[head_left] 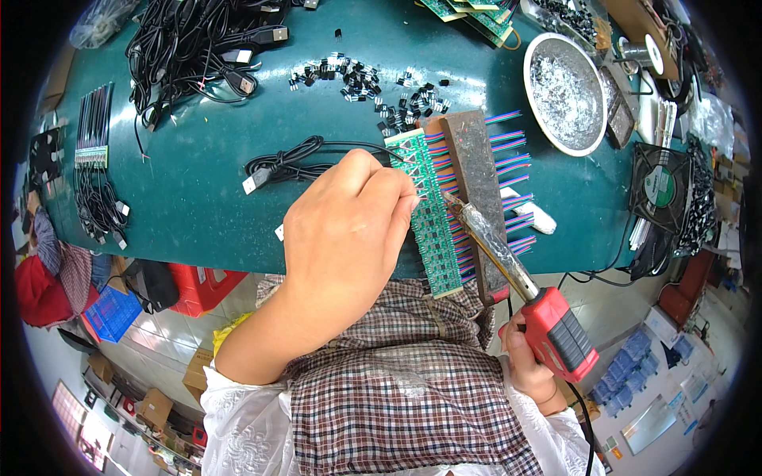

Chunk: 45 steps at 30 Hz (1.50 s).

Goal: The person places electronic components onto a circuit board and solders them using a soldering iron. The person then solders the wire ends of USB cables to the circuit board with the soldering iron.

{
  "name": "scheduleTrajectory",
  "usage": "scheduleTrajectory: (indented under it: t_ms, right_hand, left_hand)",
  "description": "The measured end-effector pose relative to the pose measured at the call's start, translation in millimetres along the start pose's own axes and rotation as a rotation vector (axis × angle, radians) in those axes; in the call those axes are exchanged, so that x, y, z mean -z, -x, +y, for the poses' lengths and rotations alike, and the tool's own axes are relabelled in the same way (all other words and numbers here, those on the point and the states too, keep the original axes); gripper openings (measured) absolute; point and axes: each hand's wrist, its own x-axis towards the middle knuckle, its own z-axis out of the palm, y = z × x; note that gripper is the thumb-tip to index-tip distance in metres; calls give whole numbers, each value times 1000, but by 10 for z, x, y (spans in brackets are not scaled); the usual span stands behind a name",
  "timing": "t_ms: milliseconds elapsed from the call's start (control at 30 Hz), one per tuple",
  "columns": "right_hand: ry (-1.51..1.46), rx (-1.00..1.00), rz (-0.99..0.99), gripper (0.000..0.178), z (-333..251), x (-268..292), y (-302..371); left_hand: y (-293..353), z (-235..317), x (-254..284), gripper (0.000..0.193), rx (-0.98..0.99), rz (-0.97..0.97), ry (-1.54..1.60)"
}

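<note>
My left hand (349, 214) is closed, its fingertips pinched at the left edge of a green circuit board panel (432, 222). Whatever they pinch is hidden. My right hand (527, 361) grips a soldering iron (559, 333) by its red and black handle. The iron's tip lies by the board's right side, where coloured wires (508, 163) run out. A long dark bar (474, 182) lies across those wires, beside the board. Behind my left hand lies a coiled black USB cable (294, 159), one end reaching toward the board's top.
Small black transistor-like parts (361, 83) lie scattered beyond the board. A heap of black USB cables (198, 47) is at the far left, with a finished-looking wired board (91, 156) nearer. At right stand a whitish bowl (565, 95), a solder spool (641, 55) and a fan (659, 189).
</note>
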Motion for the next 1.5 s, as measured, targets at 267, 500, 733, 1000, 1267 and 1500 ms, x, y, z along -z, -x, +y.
scheduleTrajectory:
  t_ms: [267,500,733,1000,1267,1500]
  right_hand:
    - [-18,-12,-41,25,-23,6,-26]
    - [-23,16,-73,27,4,-12,-36]
    - [15,10,-38,24,-60,-45,-56]
    - [-8,-27,12,17,7,22,20]
    - [-297,-65,-8,17,-173,-63,-60]
    - [-399,-70,-23,9,-229,-37,-72]
  left_hand:
    - [7,0,27,12,-4,-32,27]
    - [-1,13,20,12,-20,-22,-11]
    - [-18,7,33,11,-47,-31,-34]
    - [-25,10,43,11,-47,-24,-13]
    - [-34,-7,192,7,-87,-22,-25]
    - [-208,-897,811,15,323,535,-463]
